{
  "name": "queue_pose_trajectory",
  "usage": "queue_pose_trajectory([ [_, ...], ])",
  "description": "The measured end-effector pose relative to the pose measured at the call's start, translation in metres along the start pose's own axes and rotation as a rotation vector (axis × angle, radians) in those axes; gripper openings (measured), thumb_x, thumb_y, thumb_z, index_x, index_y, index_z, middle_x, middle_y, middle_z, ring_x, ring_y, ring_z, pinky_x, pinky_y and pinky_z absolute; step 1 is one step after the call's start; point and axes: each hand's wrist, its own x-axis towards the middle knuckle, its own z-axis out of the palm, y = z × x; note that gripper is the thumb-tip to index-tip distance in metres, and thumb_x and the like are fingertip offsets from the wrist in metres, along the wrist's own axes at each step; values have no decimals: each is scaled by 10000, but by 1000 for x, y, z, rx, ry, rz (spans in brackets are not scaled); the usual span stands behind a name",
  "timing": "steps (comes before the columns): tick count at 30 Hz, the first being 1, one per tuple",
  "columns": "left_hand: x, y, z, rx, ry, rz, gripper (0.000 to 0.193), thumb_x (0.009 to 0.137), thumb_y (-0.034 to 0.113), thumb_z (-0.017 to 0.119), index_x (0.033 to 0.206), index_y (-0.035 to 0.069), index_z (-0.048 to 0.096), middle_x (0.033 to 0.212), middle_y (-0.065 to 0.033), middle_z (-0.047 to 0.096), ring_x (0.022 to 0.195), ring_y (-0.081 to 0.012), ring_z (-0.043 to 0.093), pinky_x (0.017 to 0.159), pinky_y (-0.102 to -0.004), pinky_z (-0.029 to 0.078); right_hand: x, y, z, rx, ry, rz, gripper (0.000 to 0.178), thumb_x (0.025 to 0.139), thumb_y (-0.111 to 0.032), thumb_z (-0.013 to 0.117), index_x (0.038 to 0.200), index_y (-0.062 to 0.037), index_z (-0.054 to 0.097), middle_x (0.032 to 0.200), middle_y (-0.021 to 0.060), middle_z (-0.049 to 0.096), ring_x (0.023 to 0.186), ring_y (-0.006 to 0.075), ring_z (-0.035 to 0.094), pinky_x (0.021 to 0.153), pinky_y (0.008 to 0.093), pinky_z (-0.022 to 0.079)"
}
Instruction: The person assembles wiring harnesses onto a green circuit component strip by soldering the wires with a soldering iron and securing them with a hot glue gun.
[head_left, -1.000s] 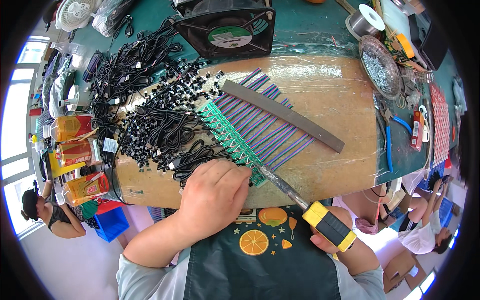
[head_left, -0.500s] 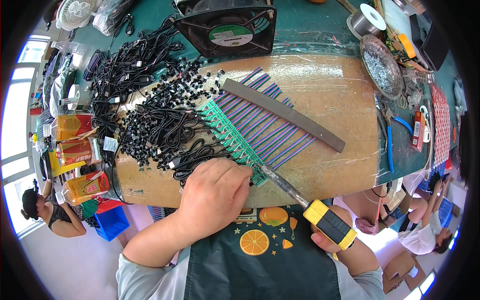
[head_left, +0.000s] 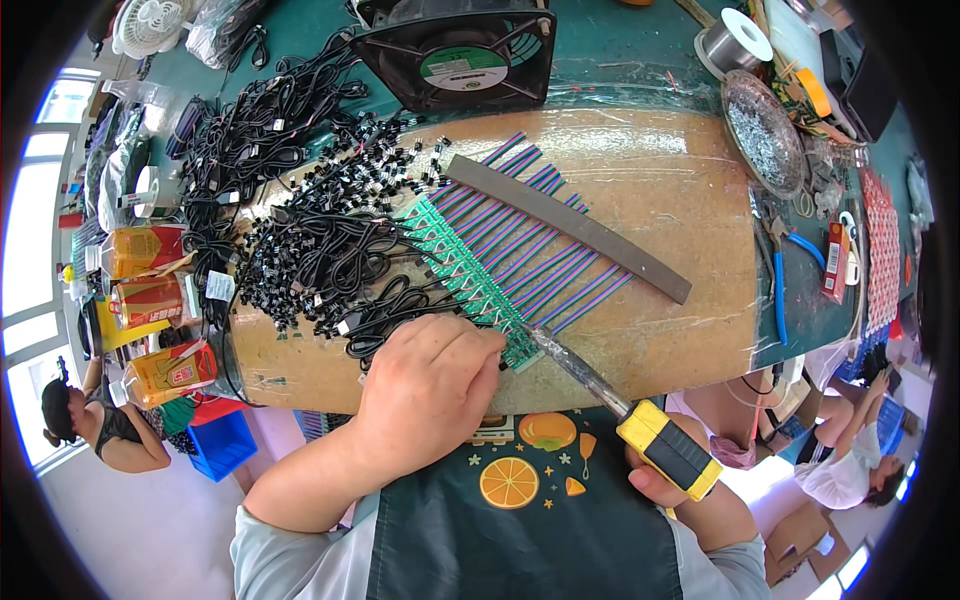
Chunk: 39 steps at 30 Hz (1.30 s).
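My right hand [head_left: 652,486] grips a soldering iron [head_left: 668,448] by its yellow and black handle. The iron's tip is near the lower end of a long green circuit board panel [head_left: 462,262]; whether it touches cannot be made out. My left hand [head_left: 428,392] is closed in a pinch beside that same end, and whatever its fingertips hold is hidden. Black cables [head_left: 400,305] run to the panel's left edge. Striped ribbon wires [head_left: 545,268] fan out from its right side, with a brown flat bar [head_left: 570,228] lying across them.
A black fan [head_left: 455,65] stands at the back. Piled cables [head_left: 250,150] and bottles [head_left: 172,375] are on the left. At right lie a solder spool [head_left: 735,45], a dish of metal scraps [head_left: 765,135] and blue-handled pliers [head_left: 780,290]. Other people sit farther off on both sides.
My right hand and the soldering iron have shifted slightly right, drawing the tip a little away from the board's pads. My left hand stays in place.
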Motion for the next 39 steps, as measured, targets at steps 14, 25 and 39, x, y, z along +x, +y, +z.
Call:
queue_pose_trajectory([
  [14, 0, -1, -1, -1, -10, -9, 146, 776, -6, 732, 911, 34, 697, 855, -105, 697, 782, -296, 672, 706, -387, 548, -2, 0, 2, 5, 59, -7, 432, 798, -285, 804, 1074, 23, 679, 893, 126, 727, 704, 288, 716, 621, 343, 570],
  [25, 3, -3, -6, -42, -47, -28, 143, 794, -12, 716, 929, 34, 701, 867, -111, 694, 807, -309, 671, 720, -392, 544, -15, 9, 5, 0, 45, 35, 456, 778, -298, 814, 1063, 22, 656, 863, 128, 721, 692, 288, 713, 615, 349, 568],
  [39, 4, -2, -5, -35, -43, -29, 135, 795, -2, 724, 924, 35, 703, 866, -110, 692, 810, -310, 672, 725, -393, 546, -19, 11, 7, -44, 45, 41, 432, 758, -293, 823, 1030, -1, 658, 827, 107, 694, 641, 275, 676, 578, 337, 534],
])
